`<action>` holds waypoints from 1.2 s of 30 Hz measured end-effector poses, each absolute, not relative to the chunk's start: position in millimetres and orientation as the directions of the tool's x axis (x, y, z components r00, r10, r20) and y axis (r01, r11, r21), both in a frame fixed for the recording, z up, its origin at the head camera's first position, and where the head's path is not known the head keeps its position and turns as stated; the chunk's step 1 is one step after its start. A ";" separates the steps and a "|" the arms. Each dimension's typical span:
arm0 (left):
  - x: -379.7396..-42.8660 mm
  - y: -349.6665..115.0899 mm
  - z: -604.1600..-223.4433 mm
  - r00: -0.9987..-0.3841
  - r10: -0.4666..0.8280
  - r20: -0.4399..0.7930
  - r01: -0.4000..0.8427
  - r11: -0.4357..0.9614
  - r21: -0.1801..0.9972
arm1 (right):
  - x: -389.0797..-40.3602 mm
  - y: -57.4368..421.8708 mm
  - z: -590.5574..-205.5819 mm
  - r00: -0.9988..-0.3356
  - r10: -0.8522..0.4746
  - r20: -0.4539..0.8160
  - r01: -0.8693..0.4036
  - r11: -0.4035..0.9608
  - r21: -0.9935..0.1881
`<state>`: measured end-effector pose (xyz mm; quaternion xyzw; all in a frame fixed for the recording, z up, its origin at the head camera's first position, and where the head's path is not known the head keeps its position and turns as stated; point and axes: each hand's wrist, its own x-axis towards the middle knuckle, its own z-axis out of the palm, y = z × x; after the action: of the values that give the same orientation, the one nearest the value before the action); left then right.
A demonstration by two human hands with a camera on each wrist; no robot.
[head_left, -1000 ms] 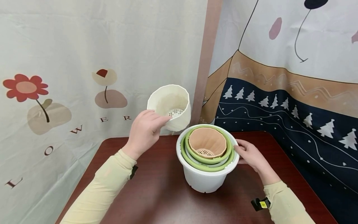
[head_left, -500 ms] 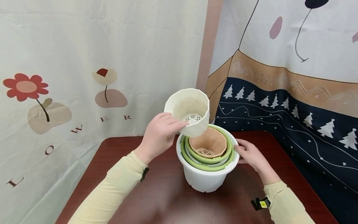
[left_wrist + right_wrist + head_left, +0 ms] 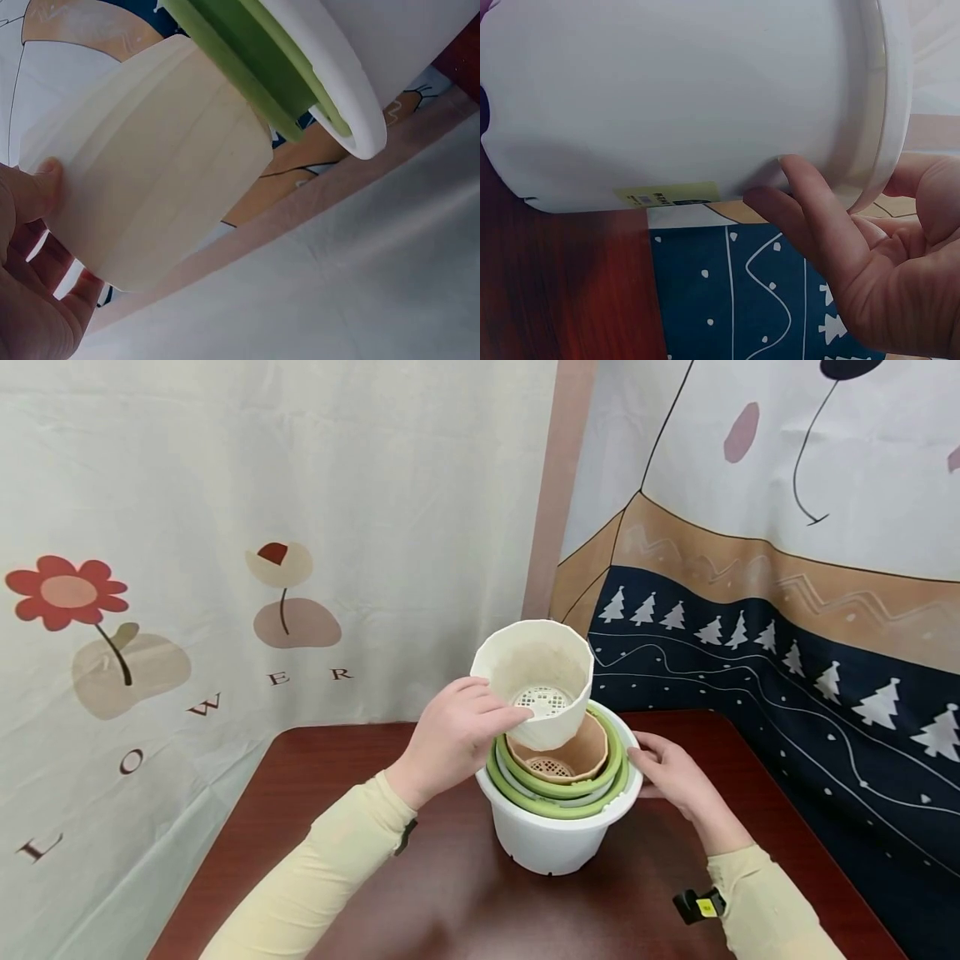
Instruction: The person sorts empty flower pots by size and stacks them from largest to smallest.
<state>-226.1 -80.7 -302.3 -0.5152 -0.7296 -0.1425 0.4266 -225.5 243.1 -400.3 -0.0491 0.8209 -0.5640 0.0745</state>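
Note:
My left hand [image 3: 461, 735] pinches the near-left rim of a cream flowerpot [image 3: 534, 672] with a faceted wall and a perforated bottom. That pot is tilted over the nested stack and covers part of a peach flowerpot [image 3: 577, 747]. Green-rimmed pots [image 3: 558, 811] surround the peach one, all inside a large white flowerpot [image 3: 551, 843] standing on the table. At the right side, my right hand [image 3: 675, 774] grips the white pot's rim; in the right wrist view, its fingers [image 3: 821, 206] reach under the rim against the outer wall.
The dark red table [image 3: 405, 877] has its back edge close to a pale curtain [image 3: 420, 485] with flower prints. A navy and tan printed cloth [image 3: 750, 668] hangs at the right. A yellow label [image 3: 667, 195] is stuck on the white pot's side.
The left hand has carried the cream pot rightward and lower, from beside the stack to above the peach pot. The right hand and the white pot have stayed in place.

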 end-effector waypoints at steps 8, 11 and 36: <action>-226.5 -70.6 -308.5 -0.103 0.677 0.729 0.871 0.416 -0.263 | -226.5 243.8 -400.5 -0.984 -0.163 -0.065 0.001 0.363 -0.932; -228.0 -67.0 -312.1 -0.103 0.686 0.720 0.877 0.404 -0.259 | -225.9 243.1 -400.4 -0.984 -0.167 -0.061 -0.003 0.359 -0.933; -231.1 -53.2 -331.8 -0.231 0.762 0.605 0.897 0.408 -0.172 | -224.8 242.8 -400.0 -0.983 -0.178 -0.047 -0.017 0.341 -0.940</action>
<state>-231.1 -53.2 -331.8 -0.5335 -0.7773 -0.1062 0.3160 -224.8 242.8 -400.0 -0.0598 0.8157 -0.5711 0.0706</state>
